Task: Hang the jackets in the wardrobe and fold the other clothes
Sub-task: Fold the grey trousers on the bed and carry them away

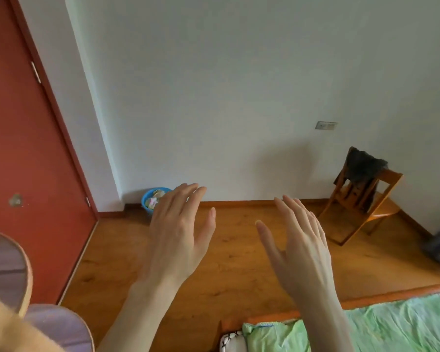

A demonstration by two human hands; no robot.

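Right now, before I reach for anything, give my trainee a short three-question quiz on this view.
1. True or false: the left hand holds a garment.
2. What hangs over the wooden chair's back?
3. The blue basin stands: A) on the bed, B) on the floor by the wall, C) on the chair.

Key: 1 false, both it and the right hand are open and hold nothing; 2 a dark garment; 3 B.

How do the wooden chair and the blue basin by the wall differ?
The wooden chair stands on the right by the wall; the blue basin sits low in the corner near the red door. The chair has a dark garment draped over its back; the basin holds small pale items. Both rest on the wooden floor.
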